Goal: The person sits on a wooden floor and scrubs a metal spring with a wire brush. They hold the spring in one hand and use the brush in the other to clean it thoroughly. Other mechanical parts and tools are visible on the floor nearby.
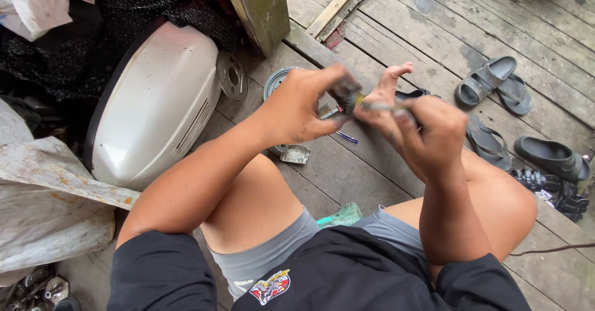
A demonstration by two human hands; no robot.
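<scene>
I sit on a wooden plank floor [434,19] with knees bent. My left hand [304,106] grips a small dark round part [348,95] between thumb and fingers. My right hand [434,131] holds a thin metal tool [375,106] whose tip meets that part. Both hands are raised in front of my bare foot [387,91]. What the part is exactly cannot be made out.
A white motorcycle body panel [155,106] lies at the left beside two metal discs [232,75]. Grey and black sandals [496,84] are scattered at the right. A small metal piece [295,155], a blue pen [346,137] and a green scrap [344,215] lie on the planks.
</scene>
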